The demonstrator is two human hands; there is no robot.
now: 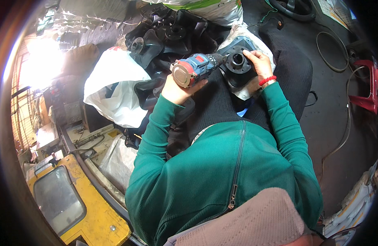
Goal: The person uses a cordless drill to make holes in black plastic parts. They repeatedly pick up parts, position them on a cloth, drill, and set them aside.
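My left hand (178,91) is wrapped round the grip of a blue and red cordless drill (199,64). The drill points to the right, and its tip meets the left side of a round black flanged part (234,73) with a raised collar and small holes. Whether the bit is inside a hole I cannot tell. That part lies over my lap on a whitish cloth or bag (268,51). My right hand (259,64), with a red bead bracelet at the wrist, pinches the part by its collar.
A heap of similar black parts (172,35) lies ahead to the left, partly beside an open white plastic bag (113,84). A yellow machine panel (94,215) stands at lower left. On the right are a red stool (367,84) and a cable (348,123) across the dark floor.
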